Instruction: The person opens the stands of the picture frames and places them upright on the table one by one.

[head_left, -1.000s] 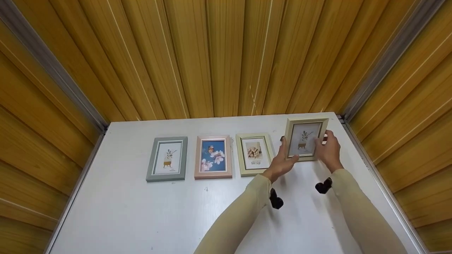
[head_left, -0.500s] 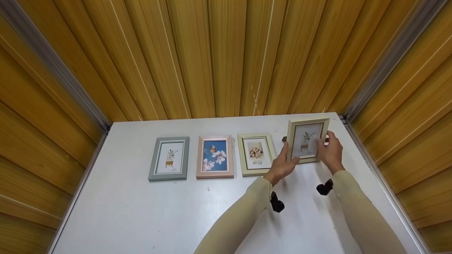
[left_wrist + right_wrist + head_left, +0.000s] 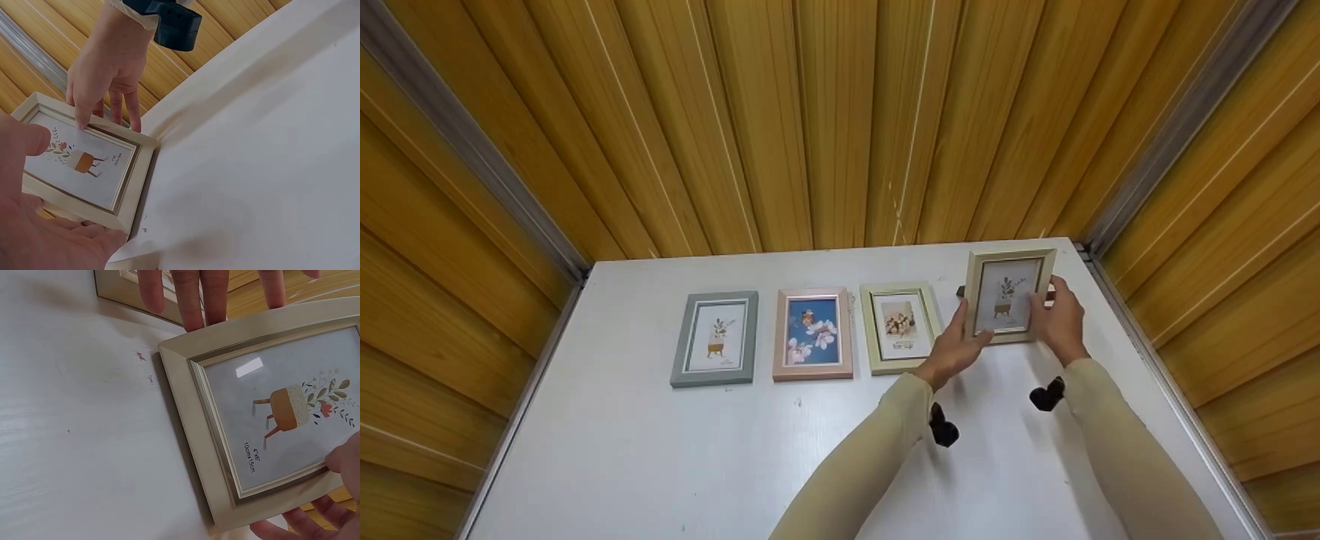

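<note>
A cream picture frame [image 3: 973,296], printed with a potted plant, is held upright at the right of the white surface. My left hand [image 3: 952,351] grips its left side low down, thumb over the front. On the opposite side, my right hand [image 3: 1059,321] holds the edge, its thumb [image 3: 344,455] on the front near the glass. Both hands' other fingers reach around the sides, partly hidden. A small dark piece [image 3: 961,291] shows beside the frame's left edge; its kind is unclear. The lower edge appears close to the surface; contact cannot be told.
To the left, a pale yellow-green frame [image 3: 876,337], a pink frame [image 3: 781,337] and a grey-green frame [image 3: 684,341] stand in a row on the white surface [image 3: 720,465]. Wood-look panels [image 3: 840,127] enclose the back and sides.
The left hand's fingers have slid slightly down the frame's left side, uncovering the small dark piece. The frame and right hand stay nearly in place; the head view shifts a little.
</note>
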{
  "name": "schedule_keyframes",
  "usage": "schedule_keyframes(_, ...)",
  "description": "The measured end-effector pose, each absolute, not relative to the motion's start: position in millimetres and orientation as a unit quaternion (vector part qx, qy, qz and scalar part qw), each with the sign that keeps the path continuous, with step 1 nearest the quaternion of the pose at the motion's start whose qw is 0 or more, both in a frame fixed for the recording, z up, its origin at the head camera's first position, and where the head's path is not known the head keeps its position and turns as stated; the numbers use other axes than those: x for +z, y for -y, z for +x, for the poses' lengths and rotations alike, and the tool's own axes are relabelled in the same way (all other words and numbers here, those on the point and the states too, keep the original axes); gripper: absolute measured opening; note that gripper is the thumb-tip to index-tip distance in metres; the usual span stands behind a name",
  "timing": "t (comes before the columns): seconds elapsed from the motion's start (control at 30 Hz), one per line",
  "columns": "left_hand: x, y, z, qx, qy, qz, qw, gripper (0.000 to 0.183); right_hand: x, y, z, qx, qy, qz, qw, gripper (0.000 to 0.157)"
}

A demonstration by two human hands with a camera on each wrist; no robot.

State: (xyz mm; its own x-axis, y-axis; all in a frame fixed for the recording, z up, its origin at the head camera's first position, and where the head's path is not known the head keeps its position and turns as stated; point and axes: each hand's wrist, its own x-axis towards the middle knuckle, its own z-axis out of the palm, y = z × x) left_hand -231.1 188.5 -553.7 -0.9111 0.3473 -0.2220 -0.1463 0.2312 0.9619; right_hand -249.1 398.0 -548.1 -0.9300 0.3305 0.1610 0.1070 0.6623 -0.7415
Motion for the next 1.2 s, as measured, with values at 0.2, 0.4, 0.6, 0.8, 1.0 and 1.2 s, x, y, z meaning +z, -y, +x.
schedule_keyframes(0.2,-555,-189,-233,0.611,-0.762,0.069,0.202,0.075,-548,-400,-249,0.398,0.901,-0.121,0.127,0.049)
schedule_keyframes(0.4,-554,-188,-233,0.607,-0.765,0.066,0.205,0.074,-547,-401,-251,0.4,0.901,-0.12,0.115,0.049)
schedule_keyframes(0.6,-555,-186,-235,0.61,-0.763,0.071,0.201,0.073,-547,-401,-251,0.404,0.9,-0.122,0.113,0.049)
schedule_keyframes(0.8,-555,-181,-236,0.613,-0.758,0.079,0.208,0.072,-545,-401,-250,0.395,0.904,-0.12,0.11,0.052)
schedule_keyframes(1.0,-550,-170,-235,0.61,-0.76,0.098,0.2,0.071,-533,-404,-247,0.387,0.908,-0.124,0.105,0.063)
schedule_keyframes(1.2,-549,-161,-234,0.59,-0.78,0.135,0.157,0.068,-519,-404,-243,0.384,0.907,-0.126,0.117,0.07)
